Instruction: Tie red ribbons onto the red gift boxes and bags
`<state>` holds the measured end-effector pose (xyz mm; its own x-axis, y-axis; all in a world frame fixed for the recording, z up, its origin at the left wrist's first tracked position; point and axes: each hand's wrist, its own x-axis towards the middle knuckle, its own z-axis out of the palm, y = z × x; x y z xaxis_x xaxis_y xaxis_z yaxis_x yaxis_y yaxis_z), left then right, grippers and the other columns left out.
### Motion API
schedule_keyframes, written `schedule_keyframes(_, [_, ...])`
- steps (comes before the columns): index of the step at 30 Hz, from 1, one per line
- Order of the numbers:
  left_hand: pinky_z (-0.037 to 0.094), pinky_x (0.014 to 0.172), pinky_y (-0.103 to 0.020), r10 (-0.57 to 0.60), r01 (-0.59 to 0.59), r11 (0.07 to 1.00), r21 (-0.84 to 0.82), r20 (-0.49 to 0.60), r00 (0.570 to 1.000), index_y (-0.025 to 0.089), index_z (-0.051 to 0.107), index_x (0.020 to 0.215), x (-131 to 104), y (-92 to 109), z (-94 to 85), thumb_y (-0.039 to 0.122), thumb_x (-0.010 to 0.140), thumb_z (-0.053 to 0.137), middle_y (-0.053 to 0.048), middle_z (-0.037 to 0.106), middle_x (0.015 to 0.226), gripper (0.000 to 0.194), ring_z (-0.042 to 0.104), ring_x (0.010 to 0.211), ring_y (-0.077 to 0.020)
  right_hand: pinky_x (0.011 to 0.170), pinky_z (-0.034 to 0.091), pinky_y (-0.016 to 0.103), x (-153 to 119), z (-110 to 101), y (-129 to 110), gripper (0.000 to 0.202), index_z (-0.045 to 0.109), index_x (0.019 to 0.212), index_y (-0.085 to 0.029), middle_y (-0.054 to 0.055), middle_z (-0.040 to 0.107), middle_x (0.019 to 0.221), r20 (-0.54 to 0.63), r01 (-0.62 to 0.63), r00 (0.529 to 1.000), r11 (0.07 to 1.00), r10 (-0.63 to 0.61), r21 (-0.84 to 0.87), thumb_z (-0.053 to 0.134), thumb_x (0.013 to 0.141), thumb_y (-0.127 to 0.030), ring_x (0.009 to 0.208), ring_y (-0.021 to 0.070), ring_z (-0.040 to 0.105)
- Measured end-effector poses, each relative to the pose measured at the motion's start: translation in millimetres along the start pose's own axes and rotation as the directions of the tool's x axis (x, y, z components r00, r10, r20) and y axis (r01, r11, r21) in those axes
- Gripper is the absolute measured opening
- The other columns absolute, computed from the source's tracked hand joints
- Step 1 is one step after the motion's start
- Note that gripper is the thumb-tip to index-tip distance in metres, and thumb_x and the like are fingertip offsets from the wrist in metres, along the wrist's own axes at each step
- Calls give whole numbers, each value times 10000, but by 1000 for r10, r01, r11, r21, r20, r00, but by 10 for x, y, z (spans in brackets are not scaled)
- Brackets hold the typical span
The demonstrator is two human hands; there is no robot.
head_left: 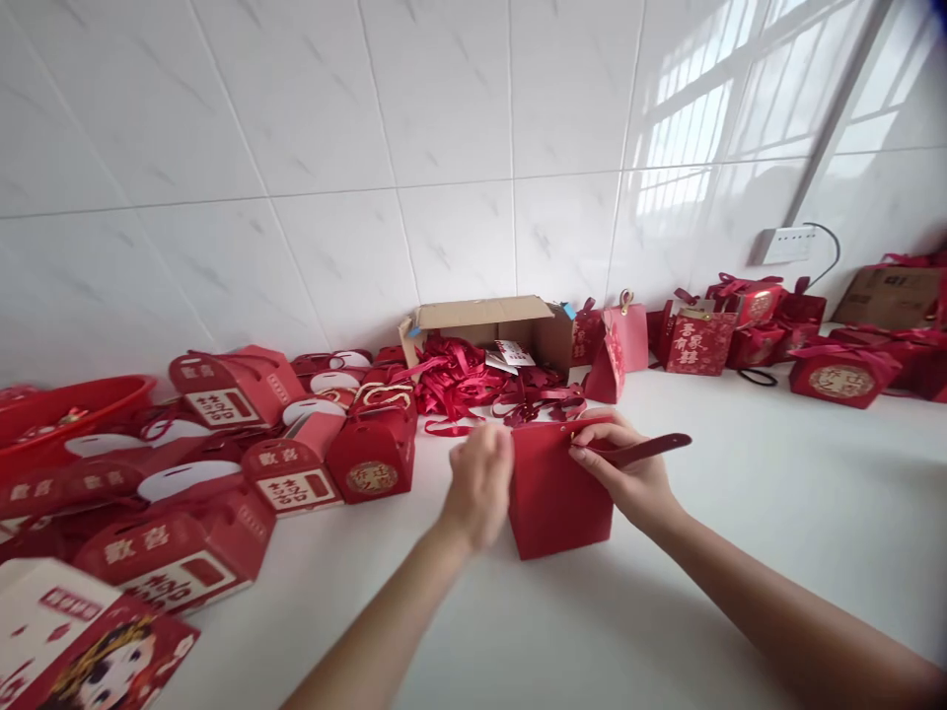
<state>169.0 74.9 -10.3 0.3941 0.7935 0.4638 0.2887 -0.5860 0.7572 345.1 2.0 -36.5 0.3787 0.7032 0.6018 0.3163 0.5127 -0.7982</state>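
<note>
A plain red gift box (562,493) stands upright on the white table in front of me. My left hand (482,481) is closed at its left upper edge, slightly blurred, with some fingertips hidden. At the box's top right, my right hand (628,468) pinches a dark red strap (655,449) by one end, and the strap's rounded free end sticks out to the right. A small metal fastener shows by the right fingertips, and a small hole is visible near the middle of the box's top edge.
Behind the box, an open cardboard carton (480,314) lies with red ribbons (451,375) spilling out. Several red candy boxes (296,463) crowd the left, near a red basin (110,399). More gift bags (699,340) and ribboned boxes (843,375) line the tiled wall at right.
</note>
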Motion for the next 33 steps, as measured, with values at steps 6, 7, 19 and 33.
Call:
schedule_keyframes(6, [477,897,-400,-82,90,954,286,-42,996,150,601,982,1228,-422,251,374,948,437,-89,646,1040,280,612,980,-208,668,490,275,13,-20,56,56,664,742,-225,41,591,894,-101,6,995,992,6,128,692,786,-244,779,162,585])
schedule_keyframes(7, [460,929,-439,-77,83,933,350,-29,997,144,615,996,1385,-491,342,360,918,523,-88,635,1090,247,597,1026,-219,676,494,276,8,-6,44,53,667,740,-220,46,592,892,-55,22,998,992,-16,126,680,791,-222,776,162,588])
schedule_keyframes(19, [330,1064,-568,-84,121,807,578,-91,992,166,599,1164,2429,-982,1194,351,874,613,-104,513,1352,344,437,1285,-298,580,503,264,16,163,172,45,725,760,-271,55,590,841,-88,99,993,940,-74,328,696,774,-239,685,159,603])
schedule_keyframes(33, [511,816,-391,59,-58,996,-66,14,998,179,562,777,1854,-179,770,334,818,598,-40,666,833,164,636,843,-208,680,501,284,48,51,67,85,691,757,-235,57,573,899,51,17,998,972,-30,234,661,757,-155,769,171,581])
